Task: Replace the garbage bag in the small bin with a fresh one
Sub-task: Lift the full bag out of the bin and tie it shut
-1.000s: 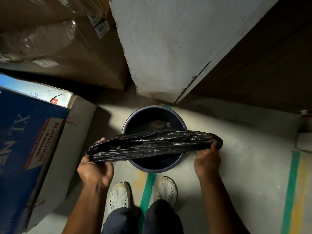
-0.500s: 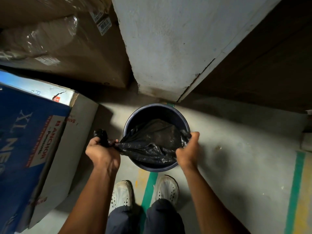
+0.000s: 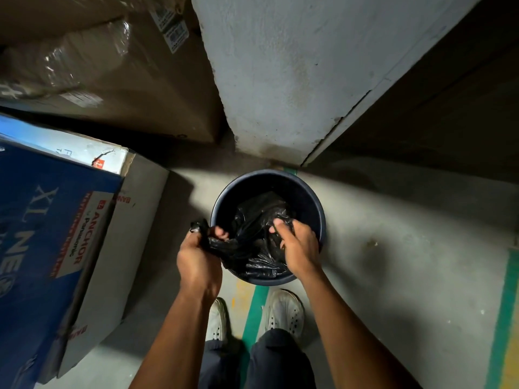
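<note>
A small round dark blue bin (image 3: pixel 309 192) stands on the concrete floor at the foot of a pillar. A crumpled black garbage bag (image 3: pixel 252 245) hangs down into it. My left hand (image 3: pixel 198 262) grips the bag's edge at the bin's left rim, with a tuft of plastic sticking out past the rim. My right hand (image 3: pixel 299 245) pinches the bag's edge inside the bin, near its right side. The bin's bottom is hidden by the bag.
A blue and white carton (image 3: pixel 56 234) stands close on the left. A large brown cardboard box (image 3: pixel 112 66) lies behind it. A grey pillar (image 3: pixel 295 74) rises right behind the bin. My white shoes (image 3: pixel 283 310) straddle a green floor stripe (image 3: pixel 252 313).
The bag was stretched flat above the bin a second ago. Both hands have come together and lowered it inside; my right hand has moved from the rim into the bin.
</note>
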Demonstrator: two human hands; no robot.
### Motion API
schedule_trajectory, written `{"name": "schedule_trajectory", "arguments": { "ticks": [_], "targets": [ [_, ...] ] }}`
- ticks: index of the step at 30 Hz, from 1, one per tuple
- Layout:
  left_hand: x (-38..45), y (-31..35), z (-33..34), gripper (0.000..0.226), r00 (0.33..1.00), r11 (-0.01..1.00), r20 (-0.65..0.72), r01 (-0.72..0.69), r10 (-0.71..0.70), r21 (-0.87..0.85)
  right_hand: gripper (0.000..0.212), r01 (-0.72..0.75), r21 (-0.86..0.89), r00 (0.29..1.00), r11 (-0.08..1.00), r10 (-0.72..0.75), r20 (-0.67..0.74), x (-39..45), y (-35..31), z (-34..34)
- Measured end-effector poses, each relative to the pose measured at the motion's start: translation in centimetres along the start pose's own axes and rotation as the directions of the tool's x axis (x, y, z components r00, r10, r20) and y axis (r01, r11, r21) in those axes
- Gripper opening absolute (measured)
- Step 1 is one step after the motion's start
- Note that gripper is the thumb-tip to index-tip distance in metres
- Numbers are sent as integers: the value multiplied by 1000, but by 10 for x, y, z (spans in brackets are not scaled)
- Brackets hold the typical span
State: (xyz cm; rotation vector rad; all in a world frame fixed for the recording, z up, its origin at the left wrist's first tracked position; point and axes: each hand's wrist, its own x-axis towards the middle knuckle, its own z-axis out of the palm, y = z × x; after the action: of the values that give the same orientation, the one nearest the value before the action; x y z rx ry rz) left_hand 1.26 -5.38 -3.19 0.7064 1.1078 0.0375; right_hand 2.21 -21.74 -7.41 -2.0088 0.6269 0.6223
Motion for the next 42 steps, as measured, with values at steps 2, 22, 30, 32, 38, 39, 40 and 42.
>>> {"name": "schedule_trajectory", "arguments": {
  "ticks": [2, 22, 30, 32, 38, 39, 40, 42],
  "targets": [
    [1, -5, -1, 23, 993, 981, 96, -88, 72, 174, 60, 157, -202, 983, 967, -132, 131, -6, -14, -2],
    [34, -8, -6, 29, 956, 871, -26, -254, 292, 421, 42, 326, -456, 944, 828, -315, 101, 4, 16, -25],
    [24, -15, 20, 34, 936, 941, -91, -338, 339, 28, 53, 425, -527, 904, 736, -310, 296, -4, 12, -28],
    [19, -19, 32, 30, 947, 954, -205, -274, 247, -118, 51, 524, -570, 849, 632, -336, 407, -6, 10, -24],
    [25, -42, 19, 20, 921, 740, 114, -368, 371, 563, 45, 340, -607, 940, 718, -235, 248, -2, 11, -27],
    [26, -46, 14, 14, 914, 607, 259, -402, 313, 685, 42, 289, -626, 957, 724, -220, 188, -1, 8, -31],
    [26, -50, 9, 13, 916, 507, 347, -400, 201, 764, 41, 250, -630, 968, 735, -189, 163, 1, 5, -36],
    [21, -53, 4, 18, 928, 425, 372, -347, 26, 836, 34, 222, -572, 973, 790, -144, 179, 1, -5, -45]
  ]
}}
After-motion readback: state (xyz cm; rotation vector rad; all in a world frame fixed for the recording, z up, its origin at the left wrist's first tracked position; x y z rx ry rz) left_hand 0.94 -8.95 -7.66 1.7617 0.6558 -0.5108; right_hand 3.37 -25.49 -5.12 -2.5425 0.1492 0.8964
